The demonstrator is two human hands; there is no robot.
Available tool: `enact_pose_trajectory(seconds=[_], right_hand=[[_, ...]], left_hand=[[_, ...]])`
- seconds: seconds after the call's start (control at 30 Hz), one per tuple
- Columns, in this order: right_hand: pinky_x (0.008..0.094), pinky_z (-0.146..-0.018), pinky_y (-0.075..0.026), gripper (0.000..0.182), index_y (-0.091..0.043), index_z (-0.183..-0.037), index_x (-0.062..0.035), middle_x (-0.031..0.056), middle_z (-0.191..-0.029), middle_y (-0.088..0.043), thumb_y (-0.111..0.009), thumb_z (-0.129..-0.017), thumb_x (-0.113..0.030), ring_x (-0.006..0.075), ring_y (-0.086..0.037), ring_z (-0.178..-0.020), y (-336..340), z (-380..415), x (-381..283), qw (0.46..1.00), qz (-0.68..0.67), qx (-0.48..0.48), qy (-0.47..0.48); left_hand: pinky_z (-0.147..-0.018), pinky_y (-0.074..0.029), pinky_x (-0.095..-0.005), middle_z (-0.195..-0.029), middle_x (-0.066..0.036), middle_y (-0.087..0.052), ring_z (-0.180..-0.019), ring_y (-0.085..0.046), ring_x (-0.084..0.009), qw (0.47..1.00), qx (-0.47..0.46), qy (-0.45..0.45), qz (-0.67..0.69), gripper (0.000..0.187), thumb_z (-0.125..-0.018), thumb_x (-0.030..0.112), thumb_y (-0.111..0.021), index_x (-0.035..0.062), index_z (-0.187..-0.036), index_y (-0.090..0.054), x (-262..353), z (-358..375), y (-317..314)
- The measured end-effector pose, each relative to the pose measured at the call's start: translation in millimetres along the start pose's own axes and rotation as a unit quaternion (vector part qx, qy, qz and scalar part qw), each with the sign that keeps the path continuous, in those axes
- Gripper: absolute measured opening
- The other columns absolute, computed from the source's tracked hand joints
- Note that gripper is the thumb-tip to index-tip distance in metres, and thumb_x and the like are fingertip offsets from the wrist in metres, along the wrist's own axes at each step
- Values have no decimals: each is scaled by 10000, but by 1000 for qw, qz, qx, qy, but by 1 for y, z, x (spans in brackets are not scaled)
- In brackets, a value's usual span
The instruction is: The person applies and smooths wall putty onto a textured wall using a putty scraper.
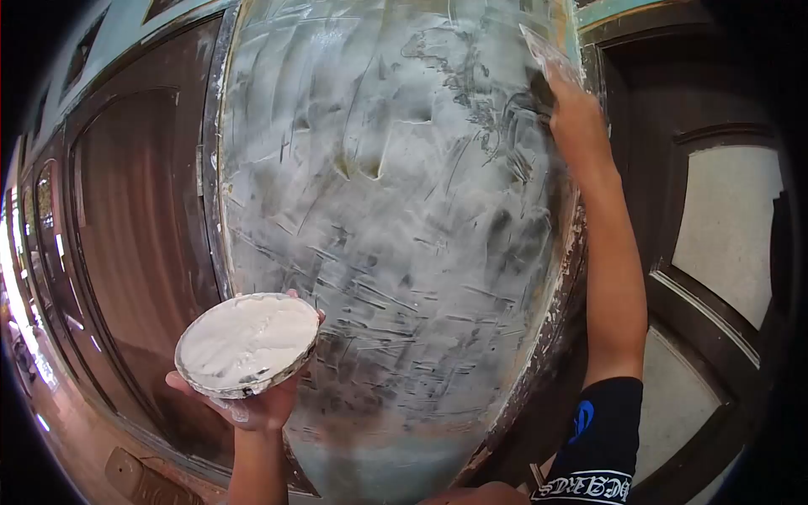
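Note:
My left hand (pixel 268 406) is wrapped under a round, shallow bowl (pixel 246 390), with fingertips showing at its far right edge. White putty (pixel 248 338) fills the bowl almost to the rim, and smears of it stick to the hand. High on the right, my right hand (pixel 579 122) grips a putty knife (pixel 543 55). Its blade lies against or very near the upper right of the wall (pixel 396 210); contact is hard to make out. Grey-white streaks and darker patches cover the wall's surface.
A brown wooden door (pixel 135 185) stands left of the wall panel, its frame edge flecked with white. On the right is a dark door (pixel 648 101) with pale panels. A brown object (pixel 143 480) lies on the floor at lower left.

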State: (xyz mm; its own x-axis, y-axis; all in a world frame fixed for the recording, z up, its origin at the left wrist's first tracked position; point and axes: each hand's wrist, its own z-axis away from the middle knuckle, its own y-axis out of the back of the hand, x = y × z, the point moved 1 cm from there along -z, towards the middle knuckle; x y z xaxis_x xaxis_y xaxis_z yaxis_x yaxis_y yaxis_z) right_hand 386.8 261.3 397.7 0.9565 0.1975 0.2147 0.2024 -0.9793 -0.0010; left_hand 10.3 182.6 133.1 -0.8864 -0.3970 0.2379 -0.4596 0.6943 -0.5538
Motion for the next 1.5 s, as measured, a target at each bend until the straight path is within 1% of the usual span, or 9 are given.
enact_pose_trajectory(seconds=[0.2,0.3,0.53,0.77,0.97,1.0,1.1,1.13,1.5], right_hand=[[473,-991,-472,524,-537,-1330,7,297,-1279,-567,-452,-822,106,448,-568,-1157,-49,29,57,994,-4,-19,105],[477,-942,-507,564,-551,-1329,-19,289,-1246,-590,-475,-788,125,434,-590,-1127,-31,93,27,993,2,-41,111],[487,-885,-497,543,-563,-1329,-33,259,-1161,-633,-474,-811,102,436,-614,-1032,2,7,39,997,7,56,45],[460,-928,-499,505,-595,-1298,-43,243,-1151,-648,-471,-831,107,419,-608,-1092,-32,69,45,997,-6,-8,79],[306,-853,-523,310,-629,-1230,0,172,-1071,-711,-548,-932,32,242,-706,-956,37,147,-17,969,-128,117,-178],[275,-845,-511,284,-612,-1231,29,130,-1062,-697,-554,-954,6,178,-676,-934,42,163,-23,919,-286,132,-238],[256,-856,-507,247,-556,-1218,69,95,-1070,-662,-558,-990,-27,123,-636,-959,50,220,-61,741,-604,87,-281],[224,-726,-480,294,-517,-1273,53,54,-976,-652,-547,-986,-8,84,-605,-817,47,236,-83,674,-668,78,-306],[285,-899,-493,339,-416,-1308,54,130,-1148,-622,-529,-1024,-94,149,-607,-1039,11,363,-192,555,-750,-116,-341]], left_hand=[[-1108,-347,-654,-1574,-336,-104,-1351,-270,-625,998,47,-26,-27,1284,-650,869,-619,75,-1550,-162,-3,6,2],[-1109,-346,-652,-1573,-337,-109,-1356,-265,-622,1000,5,5,0,1280,-653,866,-623,74,-1550,-168,4,6,9],[-1116,-328,-660,-1575,-335,-100,-1370,-228,-624,999,-36,15,29,1289,-652,850,-644,76,-1553,-142,-5,5,3],[-1106,-333,-677,-1561,-341,-128,-1333,-274,-640,998,66,-7,-9,1284,-630,837,-680,70,-1535,-189,-11,25,11],[-1080,-331,-712,-1525,-332,-262,-1335,-328,-595,997,73,31,-16,1241,-614,924,-573,127,-1521,-285,-33,67,39],[-1074,-306,-738,-1522,-304,-297,-1355,-343,-547,999,-21,37,-6,1214,-627,928,-552,139,-1518,-310,-39,71,44],[-1073,-293,-752,-1531,-278,-299,-1362,-349,-523,998,21,40,-45,1225,-626,933,-539,99,-1501,-340,-59,98,54],[-1067,-300,-752,-1524,-303,-298,-1346,-364,-536,998,41,34,-22,1242,-606,919,-581,83,-1495,-347,-68,106,53],[-1056,-323,-733,-1515,-322,-320,-1315,-405,-556,990,82,111,18,1283,-553,927,-608,138,-1524,-323,-100,159,45]])
